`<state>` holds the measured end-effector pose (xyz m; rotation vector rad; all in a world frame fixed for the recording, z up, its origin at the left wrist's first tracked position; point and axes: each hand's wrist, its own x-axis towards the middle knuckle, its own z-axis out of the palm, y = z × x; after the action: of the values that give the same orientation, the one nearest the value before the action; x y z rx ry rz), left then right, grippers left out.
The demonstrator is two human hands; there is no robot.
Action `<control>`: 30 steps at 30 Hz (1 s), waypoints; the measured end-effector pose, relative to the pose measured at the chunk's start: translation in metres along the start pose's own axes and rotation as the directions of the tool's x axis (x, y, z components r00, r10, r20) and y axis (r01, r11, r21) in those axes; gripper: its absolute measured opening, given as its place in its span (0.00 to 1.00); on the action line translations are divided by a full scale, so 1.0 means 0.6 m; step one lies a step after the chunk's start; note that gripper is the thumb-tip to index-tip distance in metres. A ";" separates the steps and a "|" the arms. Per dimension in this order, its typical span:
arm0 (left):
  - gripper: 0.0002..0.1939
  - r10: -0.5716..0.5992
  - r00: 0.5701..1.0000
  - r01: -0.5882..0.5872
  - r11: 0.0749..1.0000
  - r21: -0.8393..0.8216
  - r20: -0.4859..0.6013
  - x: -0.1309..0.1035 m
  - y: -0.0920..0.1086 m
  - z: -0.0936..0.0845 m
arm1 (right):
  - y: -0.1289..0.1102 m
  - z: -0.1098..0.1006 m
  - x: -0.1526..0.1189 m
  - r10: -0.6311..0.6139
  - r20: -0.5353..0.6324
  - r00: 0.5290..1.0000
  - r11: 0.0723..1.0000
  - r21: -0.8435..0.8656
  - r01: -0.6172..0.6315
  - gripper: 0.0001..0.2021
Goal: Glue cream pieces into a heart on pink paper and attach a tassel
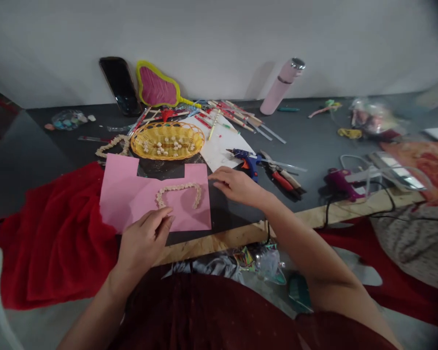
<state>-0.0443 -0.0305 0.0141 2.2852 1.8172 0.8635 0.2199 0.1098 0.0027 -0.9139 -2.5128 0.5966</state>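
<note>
A curved chain of small cream pieces (180, 187) lies on a pink paper sheet (120, 184), which has a notch cut in its upper edge. My left hand (146, 236) is at the chain's lower left end, thumb and fingers pinched together there; the hand partly hides that end. Just beyond the sheet's right edge is my right hand (237, 187), thumb and forefinger stretched out and slightly apart, with nothing visible between them. Behind the sheet, a yellow woven basket (135, 141) holds several loose cream pieces (175, 145). Close to my right hand rests a blue glue gun (251, 163).
Pliers (282, 180) lie right of the glue gun. Sticks (241, 116), a pink bottle (279, 87), a phone (120, 85) and a yellow-edged hand fan (158, 87) are farther back. Red cloth (65, 243) is at left; a purple glue gun (345, 184) is at right.
</note>
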 end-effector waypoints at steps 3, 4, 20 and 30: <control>0.11 0.034 0.999 -0.034 0.999 0.010 -0.024 -0.011 -0.011 -0.006 | -0.004 -0.025 0.028 0.035 -0.073 0.997 0.997 -0.063 -0.040 0.13; 0.11 0.044 0.999 -0.044 0.999 0.015 -0.031 -0.015 -0.014 -0.008 | -0.007 -0.030 0.045 0.043 -0.092 0.995 0.995 -0.084 -0.051 0.13; 0.09 -0.034 0.980 0.027 0.999 -0.037 -0.198 -0.094 -0.090 -0.063 | 0.020 0.045 0.314 0.298 0.048 0.953 0.864 -0.438 -0.248 0.18; 0.09 -0.275 0.961 0.237 0.845 -0.479 -0.010 -0.085 -0.077 -0.053 | -0.036 0.016 0.253 0.244 -0.071 0.967 0.915 -0.313 -0.254 0.15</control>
<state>-0.1061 -0.0727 0.0028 1.6853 1.6518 1.2029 0.0974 0.1943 0.0393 -1.3662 -2.5275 0.2434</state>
